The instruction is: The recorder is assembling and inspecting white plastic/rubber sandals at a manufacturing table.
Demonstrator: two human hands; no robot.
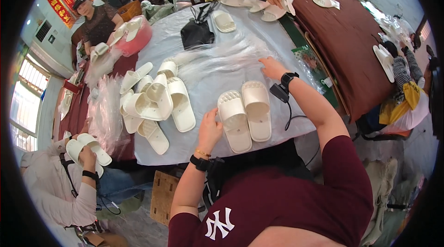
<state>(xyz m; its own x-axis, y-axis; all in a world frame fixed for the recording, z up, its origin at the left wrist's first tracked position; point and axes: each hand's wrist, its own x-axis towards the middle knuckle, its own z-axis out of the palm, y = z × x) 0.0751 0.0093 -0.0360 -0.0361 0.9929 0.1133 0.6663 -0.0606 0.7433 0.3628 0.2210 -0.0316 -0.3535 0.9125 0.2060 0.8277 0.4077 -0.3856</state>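
A pair of cream slippers stands side by side before me, toes away from me: the left slipper (235,120) and the right slipper (257,110). My left hand (210,131) rests against the outer edge of the left one, fingers stretched forward and not wrapped round it. Farther out, my right hand (274,68) reaches over the table with its fingers extended. Its fingertips are at the right end of a layer of clear plastic bags (222,57); no firm grip on them shows.
A heap of cream slippers (155,96) lies to the left, beside more clear plastic (108,113). Beyond are a black bag (198,33), a single slipper (224,21) and a pink tub (138,36). Co-workers handle slippers around the table (203,143). A brown-covered table (342,57) adjoins at right.
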